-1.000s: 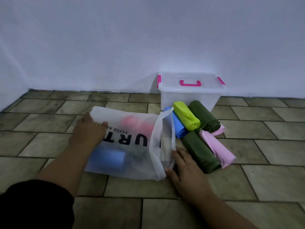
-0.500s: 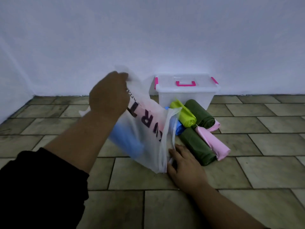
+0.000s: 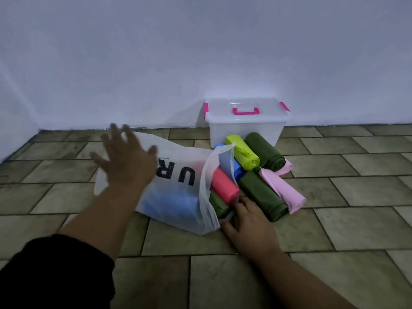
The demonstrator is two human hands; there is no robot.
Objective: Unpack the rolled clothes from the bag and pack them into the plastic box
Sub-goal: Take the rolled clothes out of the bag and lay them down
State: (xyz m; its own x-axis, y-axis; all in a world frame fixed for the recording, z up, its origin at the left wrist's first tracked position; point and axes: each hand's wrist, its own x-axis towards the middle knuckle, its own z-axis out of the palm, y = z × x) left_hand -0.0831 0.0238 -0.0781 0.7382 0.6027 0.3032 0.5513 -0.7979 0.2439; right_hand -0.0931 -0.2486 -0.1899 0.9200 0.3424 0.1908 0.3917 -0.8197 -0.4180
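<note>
A translucent white bag [image 3: 176, 172] with black letters lies on the tiled floor, its mouth facing right. A red roll [image 3: 224, 186] and a dark green roll [image 3: 217, 205] poke out of the mouth; a blue roll [image 3: 171, 201] shows through the bag. My left hand [image 3: 127, 159] hovers over the bag's closed end, fingers spread, holding nothing. My right hand [image 3: 247, 221] rests at the bag's mouth, fingers against the green roll. A clear plastic box [image 3: 246, 128] with a closed lid and pink clips stands by the wall.
Loose rolls lie between bag and box: a lime one [image 3: 243, 152], two dark green ones [image 3: 265, 150] [image 3: 260, 195], a pink one [image 3: 283, 190] and a blue one [image 3: 237, 169]. The white wall [image 3: 200, 52] runs behind; tiled floor [image 3: 356, 197] spreads right and in front.
My left hand had lifted the bag's closed end, then let it go; the bag dropped flat. A red and a green roll slid out at the mouth. My right hand stayed.
</note>
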